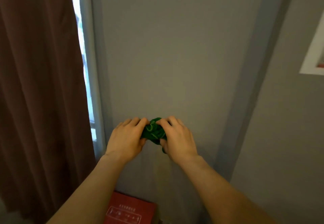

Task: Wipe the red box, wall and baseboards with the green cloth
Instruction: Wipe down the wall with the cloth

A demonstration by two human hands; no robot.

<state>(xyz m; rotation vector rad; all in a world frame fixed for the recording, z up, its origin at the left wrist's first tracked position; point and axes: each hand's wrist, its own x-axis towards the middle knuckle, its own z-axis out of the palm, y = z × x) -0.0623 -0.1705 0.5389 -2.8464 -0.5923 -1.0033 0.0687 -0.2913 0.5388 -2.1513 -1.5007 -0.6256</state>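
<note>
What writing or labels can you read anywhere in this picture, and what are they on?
Red box: a short line of pale print above a framed panel of small symbols, too blurred to read.
Green cloth, bunched between left hand and right hand: light green stitched edging only, no text.
Wall, curtain: no writing.
</note>
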